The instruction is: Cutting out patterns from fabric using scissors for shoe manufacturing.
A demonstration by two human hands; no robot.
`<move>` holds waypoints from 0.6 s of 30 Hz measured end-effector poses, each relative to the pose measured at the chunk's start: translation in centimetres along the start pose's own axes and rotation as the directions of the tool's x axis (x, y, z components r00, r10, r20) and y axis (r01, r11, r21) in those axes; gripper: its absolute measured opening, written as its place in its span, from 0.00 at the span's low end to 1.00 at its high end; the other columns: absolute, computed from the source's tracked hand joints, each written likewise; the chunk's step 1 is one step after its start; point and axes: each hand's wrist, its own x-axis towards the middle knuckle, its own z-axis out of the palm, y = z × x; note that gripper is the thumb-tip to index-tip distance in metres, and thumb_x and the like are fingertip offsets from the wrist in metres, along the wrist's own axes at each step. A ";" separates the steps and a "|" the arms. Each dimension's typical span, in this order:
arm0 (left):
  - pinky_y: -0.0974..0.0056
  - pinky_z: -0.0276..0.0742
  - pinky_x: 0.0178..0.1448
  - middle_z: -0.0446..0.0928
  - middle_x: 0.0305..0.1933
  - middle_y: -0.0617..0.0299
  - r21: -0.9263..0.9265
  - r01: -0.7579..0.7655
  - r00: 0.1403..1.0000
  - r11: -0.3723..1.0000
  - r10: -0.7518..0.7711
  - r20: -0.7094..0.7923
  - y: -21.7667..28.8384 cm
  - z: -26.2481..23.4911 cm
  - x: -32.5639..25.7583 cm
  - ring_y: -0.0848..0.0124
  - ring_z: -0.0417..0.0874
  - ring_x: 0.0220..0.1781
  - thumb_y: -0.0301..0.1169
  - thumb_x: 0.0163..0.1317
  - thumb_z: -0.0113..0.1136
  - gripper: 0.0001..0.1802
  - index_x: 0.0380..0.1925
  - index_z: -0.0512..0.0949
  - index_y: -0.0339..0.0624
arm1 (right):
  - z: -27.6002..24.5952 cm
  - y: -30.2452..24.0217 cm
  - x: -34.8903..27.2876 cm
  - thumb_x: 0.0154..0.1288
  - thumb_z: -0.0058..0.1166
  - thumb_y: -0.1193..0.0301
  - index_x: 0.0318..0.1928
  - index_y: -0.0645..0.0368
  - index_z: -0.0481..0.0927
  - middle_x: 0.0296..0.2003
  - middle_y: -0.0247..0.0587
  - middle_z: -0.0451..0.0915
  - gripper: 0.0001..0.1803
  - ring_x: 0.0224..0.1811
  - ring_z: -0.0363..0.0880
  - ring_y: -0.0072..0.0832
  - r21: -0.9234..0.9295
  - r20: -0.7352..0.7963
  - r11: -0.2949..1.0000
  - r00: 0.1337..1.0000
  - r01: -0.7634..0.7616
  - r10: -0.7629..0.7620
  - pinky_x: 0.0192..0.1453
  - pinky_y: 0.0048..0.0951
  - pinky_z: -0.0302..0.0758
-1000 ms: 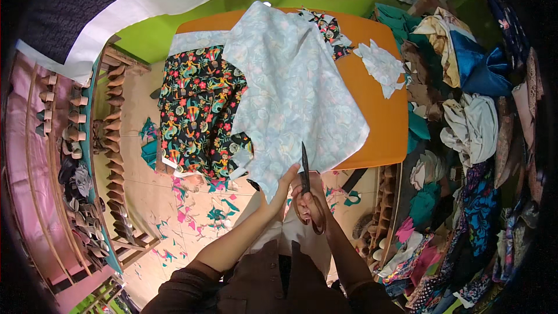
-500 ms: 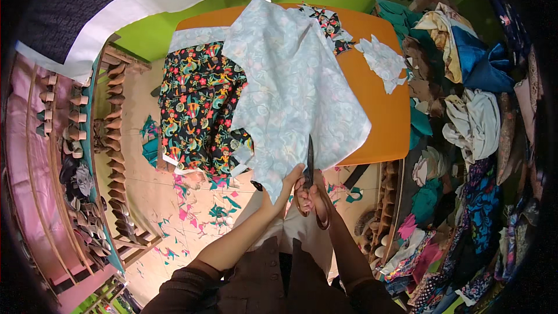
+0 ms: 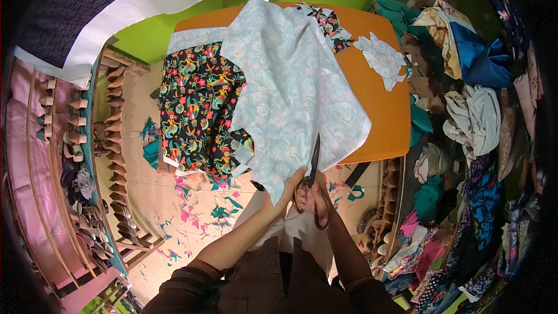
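Note:
A large piece of fabric [image 3: 285, 87], pale side up with a faint print, drapes over the near edge of the orange table. My left hand [image 3: 295, 186] is closed on its near edge, just left of the scissors. In my right hand [image 3: 317, 199] is a pair of dark-bladed scissors [image 3: 315, 160], its handle loops around my fingers. The blades point away from me and lie against the fabric's near part; whether they are parted I cannot make out. Left of the sheet, black floral fabric [image 3: 197, 99] lies folded, with bright red and green figures.
The orange table [image 3: 388, 122] carries a pale offcut [image 3: 381, 61] and dark floral scraps [image 3: 331, 26] at its far right. Cloth heaps [image 3: 474, 122] crowd the right side. Wooden shoe lasts [image 3: 116, 163] line a rack on the left. Small coloured scraps [image 3: 224, 212] litter the floor.
The scissors' tip has swung slightly to the right over the fabric. My left hand has shifted very little and keeps its hold on the edge.

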 end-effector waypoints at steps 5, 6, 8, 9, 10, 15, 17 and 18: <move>0.73 0.70 0.30 0.73 0.28 0.61 -0.263 0.267 0.953 0.927 -0.213 0.216 -1.3 -0.8 0.8 0.74 0.73 0.26 0.38 0.50 0.61 0.15 0.28 0.73 0.37 | -0.9 -0.7 0.4 0.57 0.41 0.43 0.47 0.56 0.62 0.29 0.28 0.62 0.31 0.27 0.60 0.18 -0.127 0.071 0.992 0.997 -0.013 0.022 0.30 0.21 0.60; 0.73 0.70 0.31 0.74 0.29 0.61 -0.070 -0.048 0.998 0.996 0.050 0.027 -0.2 -0.1 0.2 0.74 0.74 0.27 0.36 0.51 0.60 0.14 0.29 0.73 0.36 | -1.2 -0.9 0.3 0.57 0.41 0.43 0.47 0.56 0.62 0.29 0.28 0.62 0.31 0.27 0.60 0.18 -0.125 0.068 0.992 0.997 -0.013 0.021 0.30 0.21 0.60; 0.73 0.71 0.31 0.74 0.29 0.61 0.172 -0.330 0.930 0.928 0.351 -0.108 -0.1 0.1 0.1 0.74 0.75 0.28 0.35 0.51 0.60 0.13 0.29 0.73 0.36 | -0.9 -1.6 0.2 0.55 0.43 0.42 0.46 0.57 0.64 0.25 0.26 0.62 0.32 0.22 0.58 0.16 -0.177 0.082 0.976 0.986 -0.129 0.145 0.23 0.17 0.57; 0.73 0.71 0.32 0.74 0.28 0.62 -0.005 -0.257 0.964 0.966 0.256 -0.078 -1.0 -0.2 0.9 0.74 0.75 0.28 0.34 0.52 0.60 0.12 0.28 0.73 0.36 | -0.5 -1.8 0.2 0.55 0.43 0.42 0.46 0.57 0.64 0.25 0.26 0.62 0.32 0.22 0.58 0.16 -0.179 0.085 0.975 0.985 -0.130 0.147 0.23 0.17 0.57; 0.73 0.71 0.32 0.75 0.27 0.63 -0.177 -0.164 0.986 0.970 0.162 -0.026 -0.8 -0.1 0.9 0.74 0.76 0.28 0.33 0.52 0.60 0.11 0.28 0.74 0.36 | -0.2 -1.9 0.1 0.55 0.43 0.41 0.46 0.57 0.65 0.24 0.25 0.62 0.32 0.20 0.57 0.14 -0.246 -0.006 0.962 0.992 -0.120 0.122 0.21 0.15 0.55; 0.73 0.71 0.33 0.75 0.28 0.62 -0.123 -0.111 0.994 0.986 0.109 -0.020 0.6 0.0 -0.3 0.74 0.75 0.29 0.33 0.51 0.60 0.10 0.27 0.75 0.37 | 2.0 -3.2 -0.7 0.53 0.42 0.38 0.45 0.55 0.66 0.23 0.23 0.61 0.33 0.16 0.53 0.11 -0.309 -0.055 0.946 0.994 -0.102 0.090 0.16 0.13 0.49; 0.73 0.71 0.34 0.75 0.29 0.62 -0.102 -0.096 0.995 0.990 0.095 -0.009 0.7 -0.1 -0.4 0.73 0.75 0.30 0.33 0.51 0.60 0.10 0.27 0.75 0.37 | 2.3 -3.4 -0.8 0.53 0.41 0.38 0.42 0.54 0.66 0.23 0.23 0.60 0.33 0.17 0.53 0.11 -0.328 -0.011 0.939 0.994 -0.107 0.109 0.18 0.13 0.51; 0.71 0.70 0.38 0.75 0.31 0.61 0.005 -0.136 0.991 0.991 0.136 -0.002 0.6 -0.3 -0.3 0.72 0.74 0.32 0.35 0.52 0.59 0.13 0.31 0.74 0.35 | 1.5 -2.8 -0.5 0.53 0.41 0.38 0.42 0.54 0.66 0.23 0.23 0.60 0.33 0.17 0.53 0.11 -0.328 -0.010 0.939 0.994 -0.107 0.109 0.18 0.13 0.51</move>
